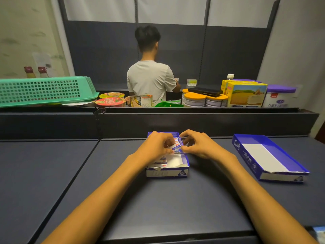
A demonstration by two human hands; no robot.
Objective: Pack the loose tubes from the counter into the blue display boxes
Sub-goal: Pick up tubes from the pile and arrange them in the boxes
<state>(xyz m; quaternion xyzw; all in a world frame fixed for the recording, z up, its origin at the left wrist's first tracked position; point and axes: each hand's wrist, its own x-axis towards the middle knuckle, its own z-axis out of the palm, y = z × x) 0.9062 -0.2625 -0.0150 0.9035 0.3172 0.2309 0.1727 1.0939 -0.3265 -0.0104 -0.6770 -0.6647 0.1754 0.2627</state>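
Note:
A blue display box (168, 170) stands in the middle of the dark counter, with several small tubes (161, 162) lined up along its left side. Both my hands are over it. My left hand (156, 146) pinches one small white-and-blue tube (176, 147) just above the box. My right hand (197, 144) pinches the tube's other end with curled fingers. A second blue display box (269, 156) lies to the right, showing only its white floor. I see no loose tubes on the counter.
A raised dark ledge (193, 120) runs behind the counter. Beyond it stand a green basket (44, 90), noodle cups (110, 101), tins (204, 100) and a yellow carton (246, 94). A person (151, 76) stands with their back to me.

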